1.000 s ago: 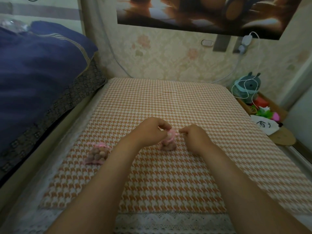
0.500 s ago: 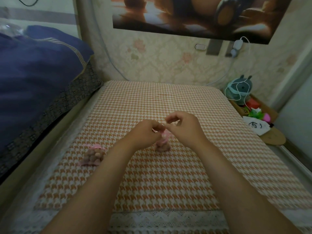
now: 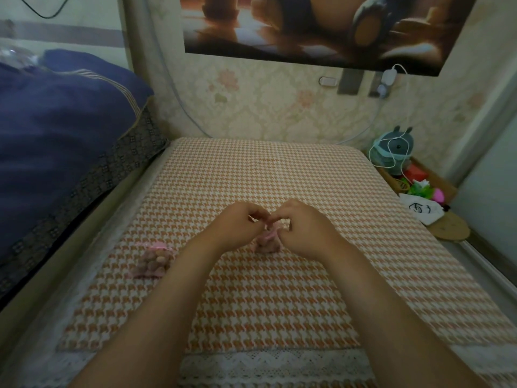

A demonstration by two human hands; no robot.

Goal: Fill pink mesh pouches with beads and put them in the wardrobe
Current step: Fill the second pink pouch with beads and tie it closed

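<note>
A pink mesh pouch (image 3: pixel 267 242) full of beads stands upright on the houndstooth cloth (image 3: pixel 279 289), between my two hands. My left hand (image 3: pixel 233 226) and my right hand (image 3: pixel 303 228) meet just above it, and each pinches the pink ribbon at the pouch's neck with thumb and forefinger. A second filled pink pouch (image 3: pixel 153 261), its top drawn together, lies on the cloth to the left, apart from both hands. No wardrobe is in view.
A bed with a dark blue quilt (image 3: pixel 56 130) runs along the left. At the right edge sit a grey plush toy (image 3: pixel 394 152) wrapped in a white cable, a box of small colourful things (image 3: pixel 419 186) and a round wooden disc (image 3: pixel 450 229). A papered wall stands behind.
My right hand moved left from beside the pouch and now meets my left hand over the pouch's neck. The camera has shifted slightly. The left pouch has not moved.
</note>
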